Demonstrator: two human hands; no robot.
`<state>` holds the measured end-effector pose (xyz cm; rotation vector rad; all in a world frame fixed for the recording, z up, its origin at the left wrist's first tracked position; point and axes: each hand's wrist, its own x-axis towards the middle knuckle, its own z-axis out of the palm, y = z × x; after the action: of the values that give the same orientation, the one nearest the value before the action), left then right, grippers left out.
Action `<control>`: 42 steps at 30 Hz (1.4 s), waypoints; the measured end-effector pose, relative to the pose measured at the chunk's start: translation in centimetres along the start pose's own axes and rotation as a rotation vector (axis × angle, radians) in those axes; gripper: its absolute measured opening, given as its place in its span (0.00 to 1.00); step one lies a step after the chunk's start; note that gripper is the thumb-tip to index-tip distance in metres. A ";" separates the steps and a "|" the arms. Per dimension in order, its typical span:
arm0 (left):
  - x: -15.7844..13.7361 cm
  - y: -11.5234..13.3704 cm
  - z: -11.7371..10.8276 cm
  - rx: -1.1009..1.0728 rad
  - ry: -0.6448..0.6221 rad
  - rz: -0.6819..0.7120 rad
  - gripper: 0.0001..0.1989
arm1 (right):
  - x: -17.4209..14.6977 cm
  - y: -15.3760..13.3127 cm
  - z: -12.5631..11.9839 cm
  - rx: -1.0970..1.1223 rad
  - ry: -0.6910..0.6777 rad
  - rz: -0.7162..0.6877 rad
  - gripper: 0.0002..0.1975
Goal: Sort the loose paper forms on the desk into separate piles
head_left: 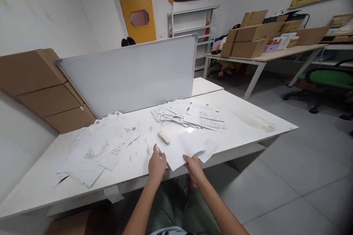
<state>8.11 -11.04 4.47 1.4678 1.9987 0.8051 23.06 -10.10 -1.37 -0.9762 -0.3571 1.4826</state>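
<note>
Broadly, a white surface (234,102) spans the view and bears everything named below; a framed whiteboard (132,77) stands along its far side, beside stacked cardboard boxes (49,91) at the left; next in extent, a loose spread of printed papers (102,147) covers the left part, and a fanned paper pile (204,115) lies beyond the hands, near the whiteboard; the white sheet (179,150), its upper face seemingly blank, lies at the near edge between the two hands, its right portion beside a partly visible printed page (210,148); the right hand (194,169) has its grip pinching the near edge of this sheet between thumb and fingers; the left hand (157,163) is at the sheet's left edge, though whether its grip pinches cannot be told; smallest, a beige stapler-like tool (163,138) rests just beyond the left hand, apart from both grips; by judgement, the step in hand is holding and aligning the sheet, and the next move calls for a steady right pinch and squared edges
</note>
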 end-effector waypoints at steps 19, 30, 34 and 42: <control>14.3 3.9 2.0 0.535 -0.071 0.352 0.26 | 4.8 1.1 3.5 0.360 -0.241 0.321 0.09; 14.5 3.9 2.7 0.538 -0.074 0.355 0.24 | 3.8 -0.3 3.6 0.432 -0.431 0.292 0.14; 14.5 3.9 2.7 0.534 -0.073 0.350 0.23 | 4.1 -0.4 3.7 0.448 -0.451 0.299 0.13; 14.7 3.9 2.8 0.542 -0.082 0.327 0.23 | 4.0 -0.7 4.1 0.478 -0.466 0.286 0.13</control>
<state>8.67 4.37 4.37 2.1335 2.0354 0.3169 20.96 -4.91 0.18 -0.3011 -0.1796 1.9432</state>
